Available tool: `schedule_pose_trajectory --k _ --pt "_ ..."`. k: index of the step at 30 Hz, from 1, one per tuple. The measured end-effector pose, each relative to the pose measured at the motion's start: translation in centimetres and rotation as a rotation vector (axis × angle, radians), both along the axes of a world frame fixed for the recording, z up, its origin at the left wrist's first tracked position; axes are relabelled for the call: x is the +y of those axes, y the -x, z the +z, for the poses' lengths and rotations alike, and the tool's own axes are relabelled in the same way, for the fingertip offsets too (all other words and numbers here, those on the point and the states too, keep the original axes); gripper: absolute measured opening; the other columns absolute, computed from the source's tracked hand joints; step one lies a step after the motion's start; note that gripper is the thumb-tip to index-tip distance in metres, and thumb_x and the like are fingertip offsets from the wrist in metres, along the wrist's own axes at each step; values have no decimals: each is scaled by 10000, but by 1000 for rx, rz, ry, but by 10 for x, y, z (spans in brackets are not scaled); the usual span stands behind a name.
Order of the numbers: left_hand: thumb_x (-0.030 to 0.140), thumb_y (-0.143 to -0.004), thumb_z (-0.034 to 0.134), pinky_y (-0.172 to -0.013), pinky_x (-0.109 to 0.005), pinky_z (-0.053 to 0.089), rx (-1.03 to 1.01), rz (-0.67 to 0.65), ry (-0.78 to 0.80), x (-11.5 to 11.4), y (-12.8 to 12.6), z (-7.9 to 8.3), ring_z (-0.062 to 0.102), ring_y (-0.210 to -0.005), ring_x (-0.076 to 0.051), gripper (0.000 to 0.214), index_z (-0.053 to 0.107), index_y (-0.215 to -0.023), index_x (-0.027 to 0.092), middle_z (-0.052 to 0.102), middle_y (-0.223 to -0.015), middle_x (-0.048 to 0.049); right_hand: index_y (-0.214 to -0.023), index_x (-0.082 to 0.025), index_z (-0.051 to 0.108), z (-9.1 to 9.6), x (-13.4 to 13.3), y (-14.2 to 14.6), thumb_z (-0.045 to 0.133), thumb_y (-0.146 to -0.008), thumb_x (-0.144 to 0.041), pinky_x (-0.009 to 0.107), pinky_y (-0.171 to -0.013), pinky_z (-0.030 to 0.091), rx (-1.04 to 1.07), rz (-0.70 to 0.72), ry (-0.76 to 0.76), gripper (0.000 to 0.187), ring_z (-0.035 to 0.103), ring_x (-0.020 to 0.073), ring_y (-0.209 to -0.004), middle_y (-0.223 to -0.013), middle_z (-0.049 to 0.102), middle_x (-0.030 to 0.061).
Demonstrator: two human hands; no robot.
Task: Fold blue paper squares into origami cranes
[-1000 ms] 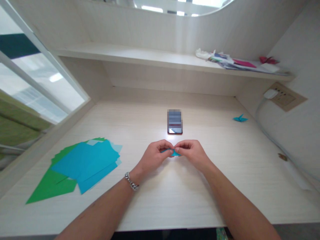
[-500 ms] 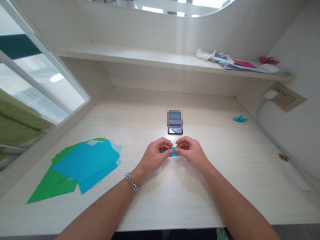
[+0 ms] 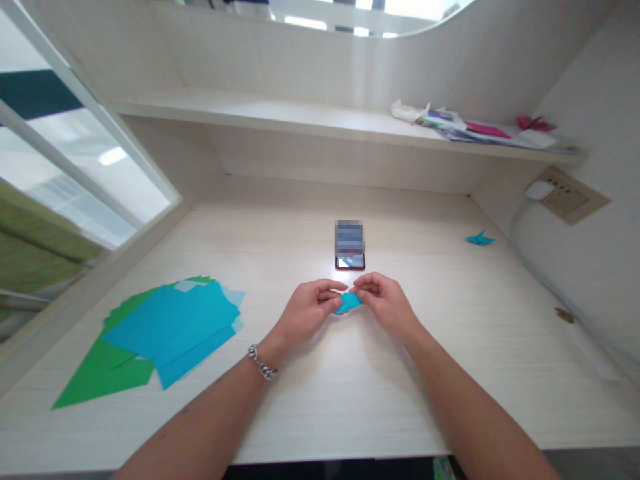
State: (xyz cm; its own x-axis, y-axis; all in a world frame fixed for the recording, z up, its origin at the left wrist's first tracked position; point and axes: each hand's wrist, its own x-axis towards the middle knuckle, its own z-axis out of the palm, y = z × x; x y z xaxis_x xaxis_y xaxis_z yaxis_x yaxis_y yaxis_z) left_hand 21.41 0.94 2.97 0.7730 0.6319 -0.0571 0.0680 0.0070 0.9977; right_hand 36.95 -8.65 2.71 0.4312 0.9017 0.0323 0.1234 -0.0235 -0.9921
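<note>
Between my two hands is a small piece of folded blue paper (image 3: 349,303), low over the desk. My left hand (image 3: 313,307) pinches its left end between thumb and fingers. At the right end, the thumb and fingers of my right hand (image 3: 385,301) close on the paper too. A chain bracelet (image 3: 263,363) circles my left wrist. Just beyond my fingertips a phone (image 3: 350,260) lies flat, its screen partly blurred out. The paper's ends are hidden by my fingers.
Blue sheets (image 3: 190,327) overlap green sheets (image 3: 105,380) at the left. A folded blue paper bird (image 3: 480,239) sits at the back right, near a cable (image 3: 530,267) running from a wall socket (image 3: 570,197). Papers (image 3: 480,130) lie on the shelf (image 3: 300,117) above.
My thumbs have moved apart, so more of the blue paper shows between them. The paper now appears slightly tilted. The phone and the loose sheets stay where they were.
</note>
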Motion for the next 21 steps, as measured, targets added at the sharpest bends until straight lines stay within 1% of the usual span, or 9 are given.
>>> schedule_pose_trajectory --k 3,4,6,7,10,14,16,19,21 --pt "214 -773 653 -754 -348 560 -19 108 -13 2 0 -3 694 -817 -214 312 643 -1066 108 739 -866 -105 -927 -205 668 4 -3 6 608 -783 -273 347 -792 484 -289 -237 -75 169 619 205 -835 -944 676 70" --pt "227 -779 651 -777 -354 560 -31 148 -31 2 0 -5 694 -841 -216 326 639 -1084 115 737 -909 -108 -926 -210 679 5 -3 9 595 -801 -273 347 -796 481 -347 -252 -87 163 614 210 -847 -946 674 73" --pt "246 -791 643 -827 -357 551 -45 216 -91 2 0 -8 689 -894 -216 336 637 -1107 134 723 -1007 -108 -893 -223 706 6 -4 15 590 -814 -275 331 -747 490 -385 -187 -89 150 617 209 -820 -905 681 67" --pt "252 -796 638 -847 -354 546 -41 238 -126 1 0 -9 686 -914 -214 340 637 -1118 143 717 -1035 -104 -924 -230 712 5 -4 19 585 -820 -271 323 -734 494 -376 -142 -82 169 621 207 -827 -924 686 65" --pt "253 -804 622 -881 -346 533 -14 248 -207 -4 0 -9 679 -947 -210 387 615 -1180 163 716 -1052 -90 -1008 -236 706 1 -1 25 579 -829 -274 322 -805 494 -281 -44 -84 222 626 211 -918 -1023 687 65" --pt "256 -839 566 -961 -355 480 7 197 -306 -15 -1 -4 635 -1050 -213 354 628 -1183 197 657 -1191 -67 -1053 -213 695 -4 5 23 611 -810 -364 359 -852 487 -95 -27 -38 298 638 231 -937 -1037 702 71" --pt "244 -859 532 -975 -354 462 23 164 -369 -18 -1 -1 618 -1074 -212 332 637 -1174 221 651 -1202 -50 -1026 -201 706 -6 6 19 653 -770 -391 376 -855 489 -33 -21 -11 323 647 242 -916 -999 716 69" --pt "233 -850 547 -892 -326 501 41 146 -444 -18 1 3 642 -984 -203 317 650 -1150 230 680 -1137 -51 -946 -188 728 -10 8 14 689 -729 -386 384 -848 501 61 -17 1 296 656 240 -883 -939 727 68" --pt "257 -826 589 -803 -308 522 68 208 -508 -15 2 6 647 -863 -188 287 670 -1100 224 700 -1042 -58 -904 -174 732 -12 8 12 692 -721 -386 380 -818 521 178 -26 1 282 665 223 -830 -896 727 71"
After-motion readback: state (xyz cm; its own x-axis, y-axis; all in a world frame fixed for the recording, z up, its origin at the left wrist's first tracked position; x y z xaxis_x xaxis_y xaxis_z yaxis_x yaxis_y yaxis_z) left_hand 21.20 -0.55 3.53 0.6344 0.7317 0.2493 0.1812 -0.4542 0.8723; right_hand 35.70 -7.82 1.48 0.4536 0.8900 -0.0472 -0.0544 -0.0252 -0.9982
